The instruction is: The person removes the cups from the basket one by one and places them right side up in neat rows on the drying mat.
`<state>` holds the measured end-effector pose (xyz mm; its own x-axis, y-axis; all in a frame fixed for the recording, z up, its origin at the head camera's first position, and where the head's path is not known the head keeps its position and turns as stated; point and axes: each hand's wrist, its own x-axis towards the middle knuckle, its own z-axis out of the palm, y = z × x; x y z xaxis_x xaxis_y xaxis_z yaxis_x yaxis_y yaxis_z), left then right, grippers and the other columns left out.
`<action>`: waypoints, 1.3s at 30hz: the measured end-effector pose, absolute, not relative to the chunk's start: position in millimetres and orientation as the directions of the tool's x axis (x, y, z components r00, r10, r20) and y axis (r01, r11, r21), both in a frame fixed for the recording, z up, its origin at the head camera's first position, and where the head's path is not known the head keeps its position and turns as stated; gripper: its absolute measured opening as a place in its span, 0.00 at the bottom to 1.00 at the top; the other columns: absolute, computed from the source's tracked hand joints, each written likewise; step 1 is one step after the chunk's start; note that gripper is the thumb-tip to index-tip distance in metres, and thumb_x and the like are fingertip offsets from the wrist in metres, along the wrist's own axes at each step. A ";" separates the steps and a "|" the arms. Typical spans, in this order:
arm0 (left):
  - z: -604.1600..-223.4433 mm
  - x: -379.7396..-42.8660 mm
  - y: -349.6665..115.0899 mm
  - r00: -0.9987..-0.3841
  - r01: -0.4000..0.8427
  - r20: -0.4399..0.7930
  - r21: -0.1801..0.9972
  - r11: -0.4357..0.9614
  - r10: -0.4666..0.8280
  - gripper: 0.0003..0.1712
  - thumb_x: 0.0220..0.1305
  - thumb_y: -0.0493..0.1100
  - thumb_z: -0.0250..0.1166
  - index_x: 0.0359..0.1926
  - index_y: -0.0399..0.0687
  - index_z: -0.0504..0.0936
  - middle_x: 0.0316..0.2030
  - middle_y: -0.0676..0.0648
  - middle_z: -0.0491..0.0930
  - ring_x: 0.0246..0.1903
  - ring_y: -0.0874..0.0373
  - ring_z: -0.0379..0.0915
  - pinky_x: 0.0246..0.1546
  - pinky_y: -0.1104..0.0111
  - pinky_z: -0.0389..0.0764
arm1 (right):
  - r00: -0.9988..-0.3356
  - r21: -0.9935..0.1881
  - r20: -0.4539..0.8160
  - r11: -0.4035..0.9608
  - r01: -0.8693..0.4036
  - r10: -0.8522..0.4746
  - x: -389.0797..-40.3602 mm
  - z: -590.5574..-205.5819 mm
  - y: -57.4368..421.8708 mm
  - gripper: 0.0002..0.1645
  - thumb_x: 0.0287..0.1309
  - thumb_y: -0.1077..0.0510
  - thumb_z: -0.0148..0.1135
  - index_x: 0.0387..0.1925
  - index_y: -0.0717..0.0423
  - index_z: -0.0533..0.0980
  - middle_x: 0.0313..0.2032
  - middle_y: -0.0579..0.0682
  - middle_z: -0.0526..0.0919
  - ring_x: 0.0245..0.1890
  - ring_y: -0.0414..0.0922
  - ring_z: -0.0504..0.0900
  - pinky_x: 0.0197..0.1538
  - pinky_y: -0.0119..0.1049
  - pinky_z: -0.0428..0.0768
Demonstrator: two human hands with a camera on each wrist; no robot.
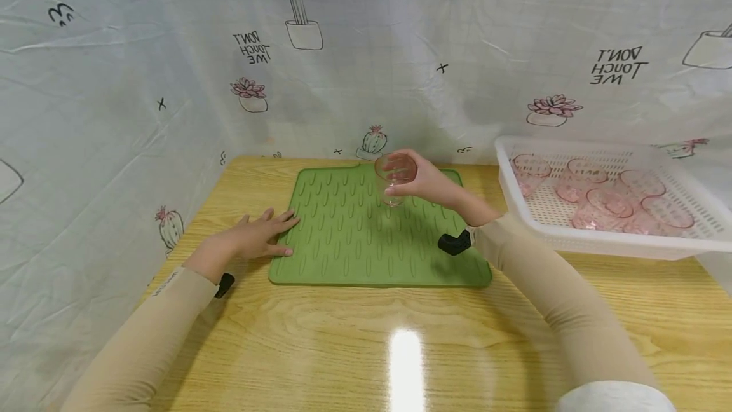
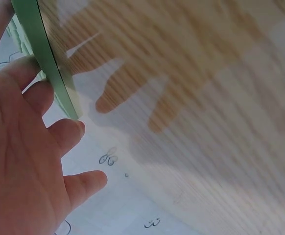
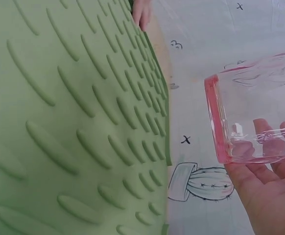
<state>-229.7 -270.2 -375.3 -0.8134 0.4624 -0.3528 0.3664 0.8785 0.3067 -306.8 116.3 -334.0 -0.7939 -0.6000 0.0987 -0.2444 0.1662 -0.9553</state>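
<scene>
A clear pink-tinted glass (image 1: 384, 171) is held by my right hand (image 1: 430, 182) above the far middle part of the green ridged mat (image 1: 354, 259). In the right wrist view, fingers wrap the side of the glass (image 3: 245, 105), and its pink base faces the mat. My left hand (image 1: 254, 238) is spread at the mat's left edge, its fingertips right at the border. From the left wrist view, the left fingers (image 2: 66, 137) look straight and apart beside the mat's edge (image 2: 44, 49).
At the right stands a white perforated basket (image 1: 572, 235) with several pink glasses (image 1: 609, 203) in it. The mat lies on a wooden table (image 1: 320, 342). A pale printed curtain (image 1: 446, 37) hangs behind the table and along its left side.
</scene>
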 end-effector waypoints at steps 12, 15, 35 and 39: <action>-378.1 -231.7 -271.0 -0.813 0.358 -0.358 0.312 0.880 0.458 0.51 0.71 0.64 0.61 0.82 0.45 0.51 0.81 0.38 0.41 0.77 0.29 0.29 0.65 0.24 0.32 | -0.805 -0.966 0.073 0.160 -0.205 -0.589 -317.0 -345.3 94.3 0.43 0.63 0.68 0.70 0.74 0.60 0.59 0.69 0.62 0.70 0.68 0.58 0.70 0.67 0.49 0.72; -377.5 -231.8 -270.9 -0.812 0.357 -0.358 0.321 0.877 0.461 0.51 0.71 0.64 0.61 0.82 0.45 0.50 0.81 0.38 0.40 0.77 0.29 0.28 0.65 0.25 0.31 | -0.807 -0.970 0.066 0.152 -0.190 -0.587 -319.8 -349.4 87.0 0.44 0.63 0.68 0.70 0.74 0.60 0.59 0.69 0.64 0.69 0.68 0.61 0.70 0.67 0.51 0.73; -375.6 -223.8 -269.0 -0.815 0.342 -0.353 0.346 0.874 0.459 0.51 0.71 0.63 0.62 0.82 0.44 0.51 0.81 0.37 0.41 0.76 0.28 0.28 0.64 0.24 0.31 | -0.826 -0.972 0.060 0.155 -0.176 -0.560 -326.5 -376.7 53.8 0.46 0.63 0.64 0.72 0.75 0.62 0.58 0.70 0.67 0.67 0.68 0.63 0.69 0.66 0.53 0.74; -376.8 -223.5 -268.0 -0.816 0.340 -0.358 0.337 0.878 0.454 0.50 0.72 0.63 0.61 0.82 0.45 0.51 0.81 0.38 0.40 0.77 0.29 0.28 0.64 0.24 0.31 | -0.831 -0.973 0.058 0.157 -0.172 -0.553 -327.9 -379.8 48.4 0.45 0.63 0.64 0.72 0.75 0.60 0.59 0.70 0.67 0.67 0.68 0.63 0.69 0.65 0.51 0.74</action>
<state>-223.5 -268.0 -376.8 -0.8159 0.4538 -0.3582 0.3402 0.8778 0.3371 -327.9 48.4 -379.8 -0.8309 -0.5534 0.0576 -0.1719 0.1568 -0.9725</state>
